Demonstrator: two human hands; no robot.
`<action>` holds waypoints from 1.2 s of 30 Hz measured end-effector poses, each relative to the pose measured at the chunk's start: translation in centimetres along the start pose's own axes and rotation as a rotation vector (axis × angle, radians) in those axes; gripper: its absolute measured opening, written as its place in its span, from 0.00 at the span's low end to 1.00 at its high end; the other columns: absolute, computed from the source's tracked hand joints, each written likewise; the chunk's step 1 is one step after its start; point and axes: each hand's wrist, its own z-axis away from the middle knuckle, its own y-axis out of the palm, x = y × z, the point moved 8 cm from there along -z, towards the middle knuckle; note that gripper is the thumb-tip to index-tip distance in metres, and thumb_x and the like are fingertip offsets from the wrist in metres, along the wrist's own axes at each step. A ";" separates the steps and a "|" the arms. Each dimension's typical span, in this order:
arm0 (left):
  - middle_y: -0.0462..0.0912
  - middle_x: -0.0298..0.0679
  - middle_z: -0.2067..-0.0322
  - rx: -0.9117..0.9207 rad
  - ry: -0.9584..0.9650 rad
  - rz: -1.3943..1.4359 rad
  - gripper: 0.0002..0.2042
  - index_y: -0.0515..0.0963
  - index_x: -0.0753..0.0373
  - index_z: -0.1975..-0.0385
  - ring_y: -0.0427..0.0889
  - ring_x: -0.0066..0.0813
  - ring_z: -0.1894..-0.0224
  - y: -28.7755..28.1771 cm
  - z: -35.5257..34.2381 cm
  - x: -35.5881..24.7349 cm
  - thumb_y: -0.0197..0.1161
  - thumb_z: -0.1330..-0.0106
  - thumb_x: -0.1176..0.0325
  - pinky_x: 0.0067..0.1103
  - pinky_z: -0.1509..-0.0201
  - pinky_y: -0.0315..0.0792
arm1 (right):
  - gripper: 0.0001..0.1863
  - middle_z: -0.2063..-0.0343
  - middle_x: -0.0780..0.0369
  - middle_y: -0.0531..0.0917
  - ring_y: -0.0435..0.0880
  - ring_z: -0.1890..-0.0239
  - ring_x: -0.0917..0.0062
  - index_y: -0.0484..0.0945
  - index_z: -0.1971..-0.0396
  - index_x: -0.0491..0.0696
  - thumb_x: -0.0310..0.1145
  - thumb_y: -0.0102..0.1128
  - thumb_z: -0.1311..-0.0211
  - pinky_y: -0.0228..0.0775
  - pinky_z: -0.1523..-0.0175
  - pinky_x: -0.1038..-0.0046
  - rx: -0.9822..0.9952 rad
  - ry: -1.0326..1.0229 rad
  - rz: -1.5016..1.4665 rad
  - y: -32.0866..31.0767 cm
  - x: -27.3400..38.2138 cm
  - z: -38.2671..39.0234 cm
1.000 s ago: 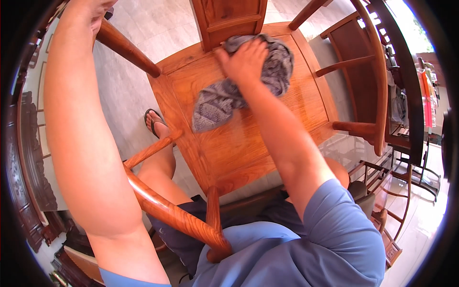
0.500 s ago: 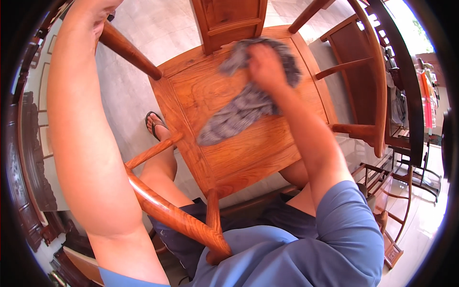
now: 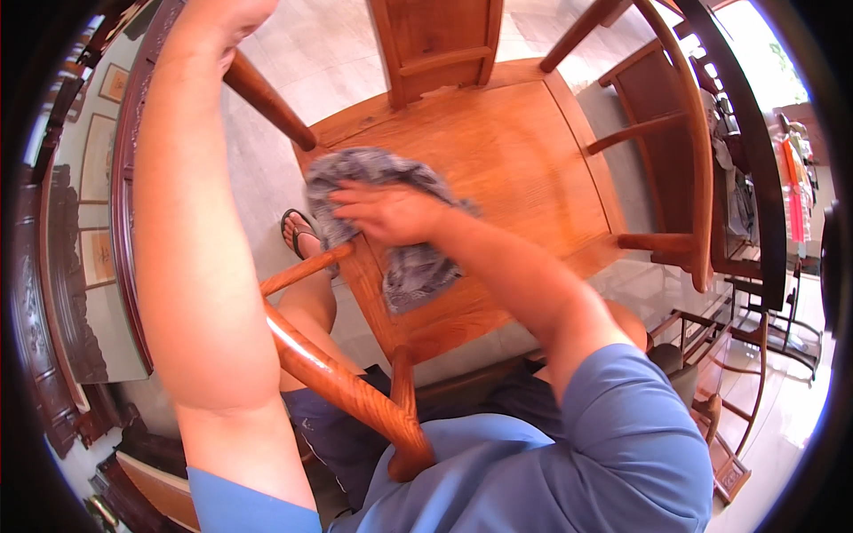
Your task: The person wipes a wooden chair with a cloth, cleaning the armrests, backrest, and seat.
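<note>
My right hand (image 3: 386,211) lies with outstretched fingers on a crumpled grey patterned cloth (image 3: 422,280) at the left side of a wooden chair seat (image 3: 511,169). My left arm reaches up past the chair's front-left armrest (image 3: 346,382) to the top edge, where my left hand (image 3: 244,18) is partly out of view, its fingers curled on a wooden rail (image 3: 267,102). The chair's central back panel (image 3: 431,49) rises at the far side of the seat, with the curved right armrest (image 3: 697,178) beside it.
My sandalled foot (image 3: 302,233) rests on the tiled floor (image 3: 311,44) beside the chair. Dark carved furniture (image 3: 44,329) and framed panels (image 3: 98,169) stand at the left. At the right are a dark upright frame (image 3: 760,178), more chair frames (image 3: 737,382) and hanging items (image 3: 791,178).
My right hand and the cloth have moved from the back right of the seat to its left side. My left arm appears slightly further right, along with the surrounding scene on that side.
</note>
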 end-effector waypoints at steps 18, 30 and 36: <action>0.87 0.39 0.55 0.008 -0.012 0.016 0.22 0.83 0.66 0.46 0.82 0.25 0.54 1.0 -1.1 0.5 0.70 0.31 0.56 0.24 0.46 0.74 | 0.20 0.34 0.56 0.76 0.68 0.26 0.57 0.81 0.43 0.49 0.32 0.59 0.34 0.59 0.24 0.56 0.059 0.102 0.063 1.6 -0.7 -0.7; 0.87 0.43 0.55 -0.004 -0.069 -0.065 0.24 0.84 0.67 0.47 0.82 0.29 0.53 0.5 -1.5 0.5 0.70 0.32 0.51 0.27 0.45 0.72 | 0.16 0.49 0.54 0.81 0.77 0.42 0.55 0.80 0.53 0.44 0.35 0.56 0.37 0.70 0.40 0.53 -0.563 0.982 1.198 -19.4 -19.4 12.2; 0.87 0.44 0.59 0.030 -0.032 -0.034 0.23 0.84 0.69 0.50 0.81 0.30 0.56 -0.1 -1.5 1.4 0.70 0.32 0.53 0.28 0.49 0.73 | 0.24 0.40 0.46 0.77 0.70 0.31 0.48 0.76 0.42 0.38 0.36 0.59 0.33 0.64 0.28 0.52 -0.199 0.362 0.499 -2.9 -3.4 1.4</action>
